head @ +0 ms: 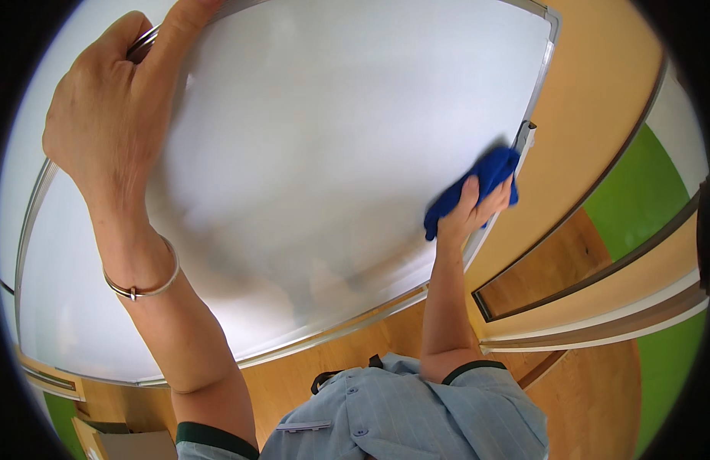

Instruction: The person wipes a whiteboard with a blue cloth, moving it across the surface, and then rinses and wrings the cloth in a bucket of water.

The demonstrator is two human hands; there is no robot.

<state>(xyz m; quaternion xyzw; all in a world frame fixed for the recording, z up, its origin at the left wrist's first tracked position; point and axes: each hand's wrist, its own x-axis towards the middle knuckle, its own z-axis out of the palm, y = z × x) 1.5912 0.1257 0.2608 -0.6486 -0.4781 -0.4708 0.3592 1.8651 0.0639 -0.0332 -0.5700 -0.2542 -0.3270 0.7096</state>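
Observation:
A large glossy whiteboard (pixel 332 115) with a thin metal frame fills most of the view before me. High on the left, my left hand (pixel 110 95) is closed around a metal frame edge (pixel 143 41), its thumb on the near side; the fingertips are hidden. My left wrist wears a metal bangle. On the right, my right hand (pixel 475 201) holds a bunched blue cloth (pixel 490 169) against the board beside its right frame. Part of the cloth sticks out past my fingers.
A small clip-like fitting (pixel 525 135) sits on the right frame edge just above the cloth. Right of the board is a yellow-orange wall (pixel 590 86), then a dark-framed panel (pixel 539 273) showing wood and green. Wood flooring (pixel 332 351) lies below. A grey-topped item (pixel 133 445) stands lower left.

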